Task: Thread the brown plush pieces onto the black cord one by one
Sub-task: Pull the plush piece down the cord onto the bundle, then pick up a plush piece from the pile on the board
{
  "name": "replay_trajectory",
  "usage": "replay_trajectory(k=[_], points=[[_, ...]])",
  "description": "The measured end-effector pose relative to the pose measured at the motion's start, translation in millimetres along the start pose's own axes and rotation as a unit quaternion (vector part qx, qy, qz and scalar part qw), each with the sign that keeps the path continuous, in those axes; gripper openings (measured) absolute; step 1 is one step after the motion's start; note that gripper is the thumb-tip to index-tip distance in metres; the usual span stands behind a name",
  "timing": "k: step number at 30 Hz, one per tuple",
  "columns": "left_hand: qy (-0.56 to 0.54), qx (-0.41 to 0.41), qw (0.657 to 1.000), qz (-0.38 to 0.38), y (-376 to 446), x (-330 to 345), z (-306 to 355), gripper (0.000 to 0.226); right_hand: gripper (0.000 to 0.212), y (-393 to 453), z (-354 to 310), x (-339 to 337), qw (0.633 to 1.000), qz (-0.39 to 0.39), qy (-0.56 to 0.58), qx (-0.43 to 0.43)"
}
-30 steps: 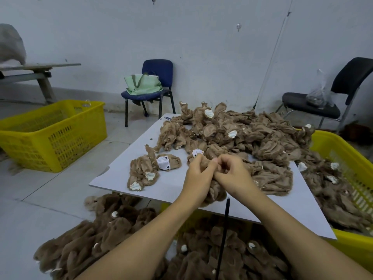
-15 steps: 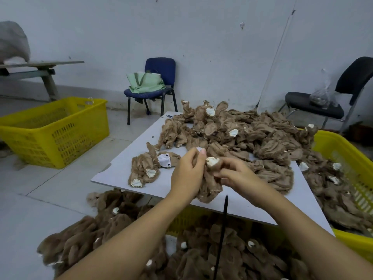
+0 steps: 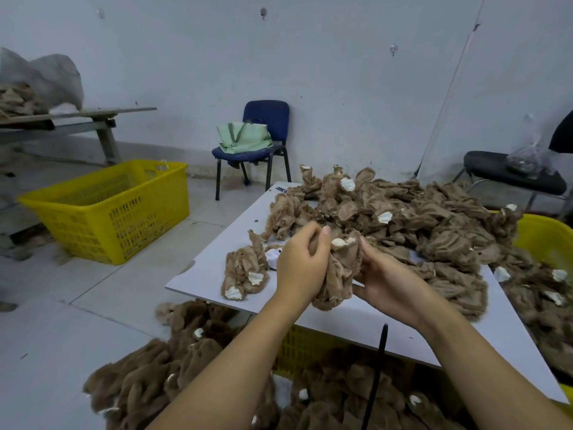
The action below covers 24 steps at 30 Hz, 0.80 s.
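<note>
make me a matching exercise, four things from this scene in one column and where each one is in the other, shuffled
Things:
1. green bag
2. black cord
3. plush piece being worked on
4. empty yellow basket

Places:
A. on the floor, left of the white board
B. on the seat of the blue chair
C. held between the left hand and right hand
D. sticking up between the forearms, below the board's near edge

Pairs: 1-B, 2-D, 3-C, 4-A
</note>
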<state>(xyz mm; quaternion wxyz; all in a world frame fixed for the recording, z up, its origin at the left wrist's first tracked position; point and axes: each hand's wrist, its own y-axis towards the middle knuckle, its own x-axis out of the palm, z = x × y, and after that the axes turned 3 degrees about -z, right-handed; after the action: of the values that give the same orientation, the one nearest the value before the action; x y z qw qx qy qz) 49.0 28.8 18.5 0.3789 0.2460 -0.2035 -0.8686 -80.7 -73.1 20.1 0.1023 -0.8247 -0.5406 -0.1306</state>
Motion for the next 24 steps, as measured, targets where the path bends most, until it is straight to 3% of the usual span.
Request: replay_trajectory(k=[4,8,13,17,24], points=[[0.035,0.014,0.999,-0.029,1,1,-4,0.040,0.030,-1,0,1,0.998,-0.018,-0.068,-0.002],[-0.009,-0.012,0.999,-0.030,0,2,-4,0.037,0.006,-3,4,4,0.996,0.004,-0.090,-0.025],[-0.050,-0.050,0.997,0.017,-4,8,0,0.046,0.017,-4,8,10,0.968,0.039,-0.237,-0.072],[-0.092,-0.085,0.991,0.047,-4,8,1,0.046,0.015,-4,11,24,0.928,0.065,-0.346,-0.125],[-0.141,-0.133,0.976,0.097,-4,6,5,0.064,0.013,-1,13,43,0.907,0.094,-0.373,-0.171]])
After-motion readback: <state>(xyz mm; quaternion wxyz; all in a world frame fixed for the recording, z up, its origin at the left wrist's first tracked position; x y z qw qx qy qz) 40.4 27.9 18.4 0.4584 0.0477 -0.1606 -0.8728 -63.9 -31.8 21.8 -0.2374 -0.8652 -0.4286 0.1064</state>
